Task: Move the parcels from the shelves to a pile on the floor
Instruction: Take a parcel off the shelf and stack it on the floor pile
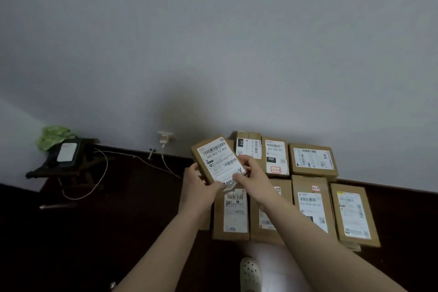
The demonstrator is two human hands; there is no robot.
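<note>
Now held: parcel (218, 161), above the pile (312, 161)
Left hand (201, 185): fingers curled round the parcel's lower edge
Right hand (251, 174): pinches its right edge

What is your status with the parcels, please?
One flat brown cardboard parcel gripped by left hand and right hand. Held over pile of labelled brown boxes on dark floor. Path clear.

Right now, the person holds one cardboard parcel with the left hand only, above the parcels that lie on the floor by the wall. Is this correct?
Not quite. The head view shows both hands holding the parcel: the left hand at its left edge, the right hand at its lower right corner. The rest is right: it is above the parcels on the floor.
</note>
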